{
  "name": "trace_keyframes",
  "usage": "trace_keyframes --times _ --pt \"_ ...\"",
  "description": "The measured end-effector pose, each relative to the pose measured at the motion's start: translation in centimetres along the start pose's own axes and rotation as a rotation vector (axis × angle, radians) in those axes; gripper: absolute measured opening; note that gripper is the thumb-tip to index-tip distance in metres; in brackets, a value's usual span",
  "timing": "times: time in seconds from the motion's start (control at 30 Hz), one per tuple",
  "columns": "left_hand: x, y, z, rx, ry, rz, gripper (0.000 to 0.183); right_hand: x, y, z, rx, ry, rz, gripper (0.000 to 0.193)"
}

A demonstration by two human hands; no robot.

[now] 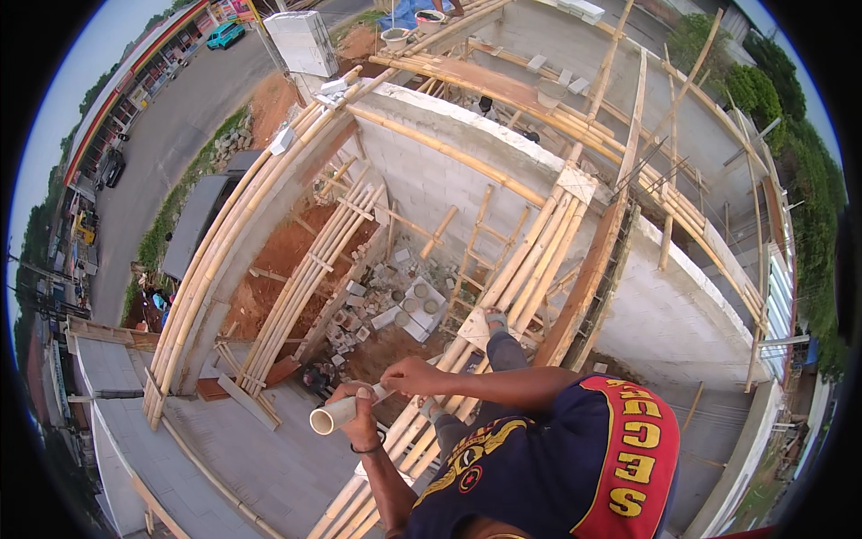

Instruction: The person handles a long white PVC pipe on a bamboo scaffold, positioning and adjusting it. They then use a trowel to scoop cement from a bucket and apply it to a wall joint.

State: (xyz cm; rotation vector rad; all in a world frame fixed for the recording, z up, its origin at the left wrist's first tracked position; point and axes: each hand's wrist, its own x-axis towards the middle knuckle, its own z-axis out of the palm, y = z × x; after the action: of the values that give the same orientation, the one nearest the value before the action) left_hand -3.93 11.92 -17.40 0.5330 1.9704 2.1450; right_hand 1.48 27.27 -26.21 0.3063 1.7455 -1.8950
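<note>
left hand (pixel 361 417) clenched, right hand (pixel 411 376) apparently curled.

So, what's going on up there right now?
A person stands on bamboo poles above a space with rubble on its floor. The left hand grips a pale pipe, open end facing left. The right hand is at its other end; its exact grip is unclear.

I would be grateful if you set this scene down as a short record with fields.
Left hand: closed around a pale hollow pipe
Right hand: at the pipe's other end, fingers curled; exact grip unclear
Pipe's open end: toward the picture's lower left
Footing: side-by-side bamboo poles
Below: red soil, rubble
Around: pale block walls
Beyond: road, teal vehicle
</note>
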Motion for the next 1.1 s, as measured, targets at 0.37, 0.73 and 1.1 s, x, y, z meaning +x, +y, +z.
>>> trace_keyframes --times 0.37,0.73,1.1 --pt "1.0 9.6 2.6 -0.074 0.071 0.073 0.026 2.7 0.0 4.5 -0.152 0.268 -0.747 0.033" --pt "0.4 5.5 -5.2 -0.132 -0.112 0.08 0.129 -3.9 -12.1 7.0 -0.132 0.435 -0.872 0.016" --pt "-4.6 -14.0 -2.3 0.098 -0.382 -0.138 0.043 -12.6 -22.6 8.7 -0.054 0.394 -0.979 0.044"
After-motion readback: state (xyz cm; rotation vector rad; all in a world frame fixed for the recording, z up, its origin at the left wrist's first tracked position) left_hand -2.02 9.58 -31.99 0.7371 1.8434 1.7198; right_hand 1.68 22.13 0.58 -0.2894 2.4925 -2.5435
